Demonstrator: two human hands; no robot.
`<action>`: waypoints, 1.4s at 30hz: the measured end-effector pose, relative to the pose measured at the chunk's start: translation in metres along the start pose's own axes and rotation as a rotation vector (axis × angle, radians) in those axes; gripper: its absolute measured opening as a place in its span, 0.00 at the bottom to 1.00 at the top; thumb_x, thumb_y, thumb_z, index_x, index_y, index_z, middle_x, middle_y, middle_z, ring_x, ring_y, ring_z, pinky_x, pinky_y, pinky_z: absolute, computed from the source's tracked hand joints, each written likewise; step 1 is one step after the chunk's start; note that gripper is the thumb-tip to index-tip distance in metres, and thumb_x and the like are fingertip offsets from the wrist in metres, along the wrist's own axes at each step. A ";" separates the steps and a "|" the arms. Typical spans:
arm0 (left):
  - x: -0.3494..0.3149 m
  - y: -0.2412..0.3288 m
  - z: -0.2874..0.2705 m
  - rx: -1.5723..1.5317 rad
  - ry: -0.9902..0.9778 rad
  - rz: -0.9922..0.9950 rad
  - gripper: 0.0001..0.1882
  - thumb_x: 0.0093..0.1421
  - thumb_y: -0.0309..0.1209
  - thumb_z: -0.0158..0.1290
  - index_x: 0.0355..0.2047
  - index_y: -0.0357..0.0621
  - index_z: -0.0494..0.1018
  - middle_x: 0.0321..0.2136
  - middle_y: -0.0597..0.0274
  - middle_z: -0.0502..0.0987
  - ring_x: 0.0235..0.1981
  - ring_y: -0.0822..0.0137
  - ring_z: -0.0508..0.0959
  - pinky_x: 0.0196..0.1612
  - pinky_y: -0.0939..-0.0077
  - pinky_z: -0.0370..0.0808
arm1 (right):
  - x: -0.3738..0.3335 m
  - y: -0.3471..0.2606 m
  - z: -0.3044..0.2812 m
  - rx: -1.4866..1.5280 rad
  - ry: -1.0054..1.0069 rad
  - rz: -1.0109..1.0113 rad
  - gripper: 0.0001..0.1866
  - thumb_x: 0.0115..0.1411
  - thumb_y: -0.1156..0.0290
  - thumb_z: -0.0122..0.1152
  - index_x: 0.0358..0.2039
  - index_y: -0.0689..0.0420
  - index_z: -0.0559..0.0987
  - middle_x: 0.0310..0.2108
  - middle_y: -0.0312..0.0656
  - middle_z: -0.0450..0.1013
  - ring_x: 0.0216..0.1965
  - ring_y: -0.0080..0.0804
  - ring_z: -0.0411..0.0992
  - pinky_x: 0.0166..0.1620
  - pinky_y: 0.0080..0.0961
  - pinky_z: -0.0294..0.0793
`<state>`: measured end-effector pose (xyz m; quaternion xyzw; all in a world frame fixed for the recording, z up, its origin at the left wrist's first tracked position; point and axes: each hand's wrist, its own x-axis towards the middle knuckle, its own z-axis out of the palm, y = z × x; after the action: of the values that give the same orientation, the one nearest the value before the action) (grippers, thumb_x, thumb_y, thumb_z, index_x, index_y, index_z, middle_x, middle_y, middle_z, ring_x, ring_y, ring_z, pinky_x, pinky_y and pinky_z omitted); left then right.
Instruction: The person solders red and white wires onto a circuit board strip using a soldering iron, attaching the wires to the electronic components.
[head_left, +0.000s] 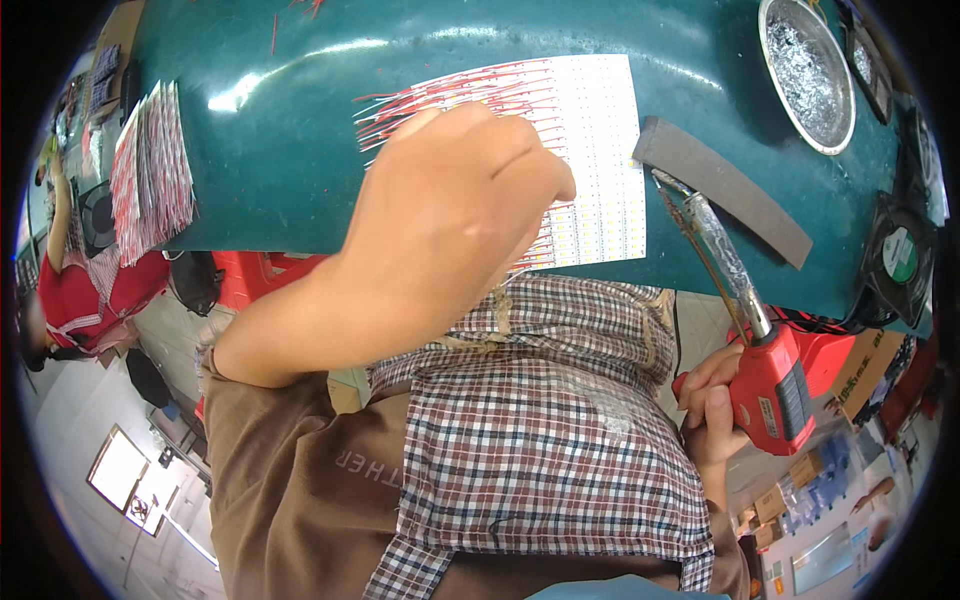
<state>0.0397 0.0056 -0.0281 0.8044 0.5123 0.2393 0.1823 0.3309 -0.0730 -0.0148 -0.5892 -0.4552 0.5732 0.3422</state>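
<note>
Your work on the white panel (603, 120) looks to me partly done. The panel lies on the green table (270, 180), in front of your body. Along its left part, red wires (480, 84) already sit in rows; on its right part I see none, and whether wires are wanted there I cannot tell. Your left hand (462, 190) is over the panel, its fingers bent inward; it hides the middle rows, and I cannot tell if it pinches a wire. Your right hand (712, 402) grips the red soldering gun (768, 395), whose tip is just right of the panel, near the grey bar (730, 190). Well left of the panel, a bundle of red-and-white strips (153, 175) perhaps is finished pieces.
</note>
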 end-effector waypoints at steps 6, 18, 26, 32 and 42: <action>-0.018 0.007 0.017 -0.008 0.045 -0.027 0.11 0.45 0.20 0.59 0.30 0.45 0.76 0.24 0.64 0.74 0.27 0.63 0.73 0.29 0.70 0.66 | -0.006 0.003 0.001 -0.025 -0.051 0.027 0.17 0.57 0.61 0.58 0.24 0.62 0.67 0.18 0.41 0.65 0.11 0.19 0.56 0.19 0.17 0.61; -0.023 0.011 0.030 -0.085 0.150 -0.125 0.11 0.44 0.20 0.62 0.26 0.44 0.72 0.21 0.69 0.75 0.20 0.71 0.74 0.27 0.75 0.64 | -0.011 0.016 -0.015 -0.186 -0.265 -0.033 0.14 0.56 0.69 0.58 0.39 0.65 0.71 0.28 0.45 0.71 0.28 0.28 0.68 0.32 0.23 0.67; -0.024 0.010 0.031 -0.102 0.144 -0.140 0.10 0.45 0.20 0.62 0.26 0.45 0.73 0.21 0.69 0.75 0.20 0.72 0.74 0.26 0.76 0.64 | -0.011 0.014 -0.009 -0.101 -0.239 -0.001 0.11 0.56 0.71 0.58 0.35 0.64 0.70 0.27 0.45 0.69 0.29 0.32 0.67 0.34 0.26 0.67; -0.023 0.009 0.032 -0.105 0.166 -0.134 0.10 0.45 0.20 0.62 0.25 0.45 0.72 0.20 0.69 0.75 0.20 0.71 0.74 0.26 0.76 0.64 | -0.010 0.011 -0.004 -0.068 -0.230 0.042 0.11 0.56 0.70 0.59 0.33 0.64 0.70 0.26 0.46 0.69 0.29 0.32 0.67 0.33 0.25 0.67; -0.023 0.010 0.033 -0.106 0.161 -0.133 0.11 0.44 0.18 0.61 0.25 0.45 0.72 0.20 0.70 0.74 0.20 0.72 0.73 0.26 0.76 0.64 | -0.011 0.013 -0.002 -0.093 -0.187 0.034 0.11 0.56 0.68 0.59 0.29 0.63 0.70 0.24 0.46 0.68 0.25 0.29 0.65 0.30 0.24 0.65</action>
<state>0.0575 -0.0209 -0.0542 0.7359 0.5643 0.3175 0.1982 0.3354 -0.0874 -0.0230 -0.5559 -0.5011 0.6099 0.2606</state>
